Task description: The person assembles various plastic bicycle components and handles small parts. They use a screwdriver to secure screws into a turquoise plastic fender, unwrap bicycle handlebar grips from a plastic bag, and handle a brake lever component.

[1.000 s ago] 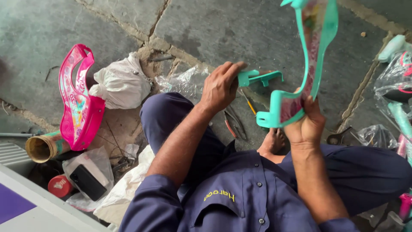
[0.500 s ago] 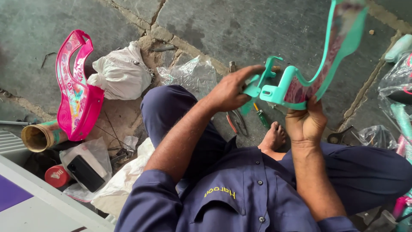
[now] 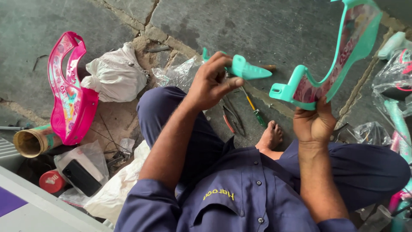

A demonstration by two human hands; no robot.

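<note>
My right hand (image 3: 314, 123) grips the lower end of a curved teal plastic panel (image 3: 343, 51) with a colourful printed face, held up above my right knee. My left hand (image 3: 211, 82) holds a small teal plastic clip piece (image 3: 245, 68), a short gap to the left of the panel's end. I sit cross-legged on a stone floor in dark blue clothes, with a bare foot (image 3: 269, 136) below the two hands.
On the floor lie pliers (image 3: 231, 118) and a green-handled screwdriver (image 3: 253, 107). A pink curved panel (image 3: 68, 92), a white bag (image 3: 115, 76), a cardboard tube (image 3: 33, 141), a black phone (image 3: 81, 177) and a red lid (image 3: 51, 180) are at left. Bagged teal parts (image 3: 397, 77) are at right.
My left hand picked the teal clip off the floor, brought it against the panel's end, then drew it a little away to the left. The panel tilted in my right hand.
</note>
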